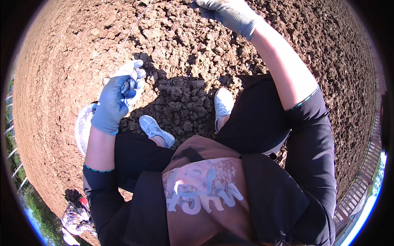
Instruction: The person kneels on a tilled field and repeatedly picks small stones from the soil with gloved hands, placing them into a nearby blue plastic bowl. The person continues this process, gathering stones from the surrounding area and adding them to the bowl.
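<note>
My left hand (118, 95), in a blue-grey work glove, is raised above the soil with its palm turned up and its fingers curled. Small dark and pale patches show in the palm, but I cannot tell whether they are objects or marks on the glove. A thin string (130, 32) runs from the top edge down toward this hand. My right hand (229, 13), in a grey knit glove, reaches far forward over the clods. Its fingertips lie at the upper picture edge, so what they touch is hidden. A white bucket (82, 129) stands partly behind my left forearm.
Loose, cloddy soil (184, 46) spreads all around. My left shoe (156, 130) and right shoe (223, 103) rest on it. Another person (77, 216) is low to the ground at the lower left. A slatted fence (358, 181) curves along the right rim.
</note>
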